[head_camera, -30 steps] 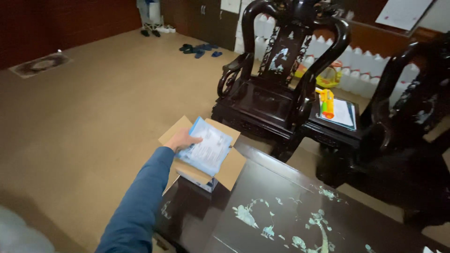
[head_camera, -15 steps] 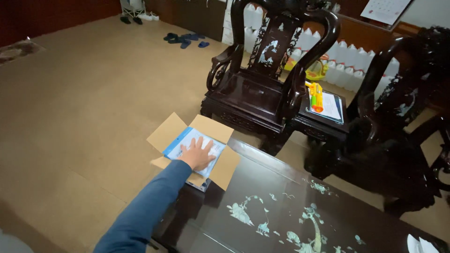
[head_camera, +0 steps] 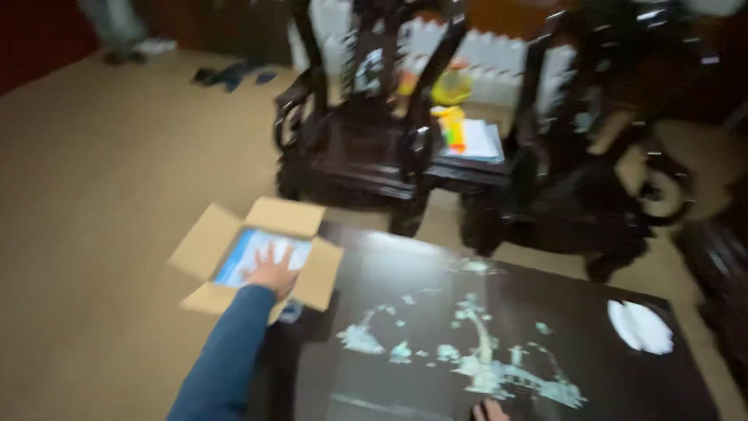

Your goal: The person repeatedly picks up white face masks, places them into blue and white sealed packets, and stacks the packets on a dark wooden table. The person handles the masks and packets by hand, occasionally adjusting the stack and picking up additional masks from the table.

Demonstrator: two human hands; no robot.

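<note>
Left hand spread flat on a blue-and-white packet inside an open cardboard box. Box just left of the dark inlaid table. Right hand touching the table's near edge.

From my feed the room is dim and warm-toned, and motion blur smears everything, worst on the dark chairs at the top. The glossy tabletop catches only faint sheen. Shadows are soft; no light source shows.

right hand cut off by bottom edge | chairs blurred
</note>
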